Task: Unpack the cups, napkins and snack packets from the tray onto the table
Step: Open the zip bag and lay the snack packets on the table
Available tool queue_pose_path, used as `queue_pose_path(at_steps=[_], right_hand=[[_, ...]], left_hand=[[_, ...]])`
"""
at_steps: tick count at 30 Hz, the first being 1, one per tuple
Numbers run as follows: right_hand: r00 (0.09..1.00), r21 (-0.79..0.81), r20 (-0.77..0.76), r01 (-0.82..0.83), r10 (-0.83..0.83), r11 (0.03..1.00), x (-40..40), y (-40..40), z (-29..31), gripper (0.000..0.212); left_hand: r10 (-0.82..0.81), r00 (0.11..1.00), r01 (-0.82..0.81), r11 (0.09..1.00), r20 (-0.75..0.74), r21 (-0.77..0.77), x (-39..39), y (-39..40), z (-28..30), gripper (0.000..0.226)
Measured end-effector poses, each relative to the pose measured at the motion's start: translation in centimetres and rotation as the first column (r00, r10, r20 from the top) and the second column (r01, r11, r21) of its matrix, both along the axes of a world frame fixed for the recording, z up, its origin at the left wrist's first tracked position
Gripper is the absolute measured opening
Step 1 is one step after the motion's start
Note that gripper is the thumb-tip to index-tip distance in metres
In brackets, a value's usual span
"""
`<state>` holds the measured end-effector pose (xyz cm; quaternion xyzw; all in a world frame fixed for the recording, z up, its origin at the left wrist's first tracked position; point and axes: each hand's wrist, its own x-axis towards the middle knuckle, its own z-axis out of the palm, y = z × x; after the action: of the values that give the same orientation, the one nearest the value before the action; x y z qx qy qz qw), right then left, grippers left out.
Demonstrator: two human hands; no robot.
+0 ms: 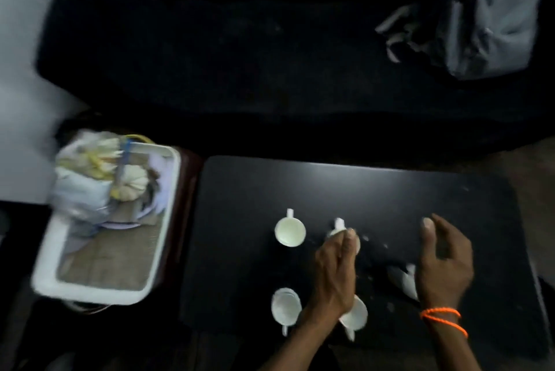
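Several white cups stand on the black table [375, 190]: one upright at the back [290, 232], one at the front left [285, 307], one at the front [356, 315] partly under my left wrist. My left hand [336, 271] is closed around another white cup [341, 234]. My right hand [444, 262], with an orange thread at the wrist, hovers with fingers apart over a white object [404, 279] that is too blurred to name. The white tray [93, 289] sits to the left of the table and holds snack packets [87, 184] and a round white packet [132, 181].
A dark sofa [240, 40] runs behind the table, with a grey bag [492, 16] on its right end. The tray rests on a dark stool, apart from the table's left edge. Small white specks dot the table between my hands.
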<state>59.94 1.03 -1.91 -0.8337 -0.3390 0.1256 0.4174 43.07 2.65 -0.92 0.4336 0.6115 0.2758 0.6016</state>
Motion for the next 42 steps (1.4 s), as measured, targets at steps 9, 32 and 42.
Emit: queue_pose_path(at_steps=[9,32,42], right_hand=[[0.899,0.011,-0.180,-0.403,0.398,0.915,-19.1,10.1,0.0,0.053],[0.490,-0.160,-0.818,-0.699,0.303,0.697,-52.9,22.9,-5.8,0.074],[0.159,-0.110,-0.987,-0.634,-0.010,0.766,-49.6,23.1,-4.9,0.034]], left_hand=[[0.326,0.940,-0.317,0.944,-0.105,0.094,-18.4,5.7,1.3,0.086],[0.940,0.338,-0.856,0.325,0.039,-0.403,-47.8,13.9,-6.3,0.063],[0.875,0.466,-0.866,0.482,0.132,-0.132,-46.0,13.4,-5.1,0.022]])
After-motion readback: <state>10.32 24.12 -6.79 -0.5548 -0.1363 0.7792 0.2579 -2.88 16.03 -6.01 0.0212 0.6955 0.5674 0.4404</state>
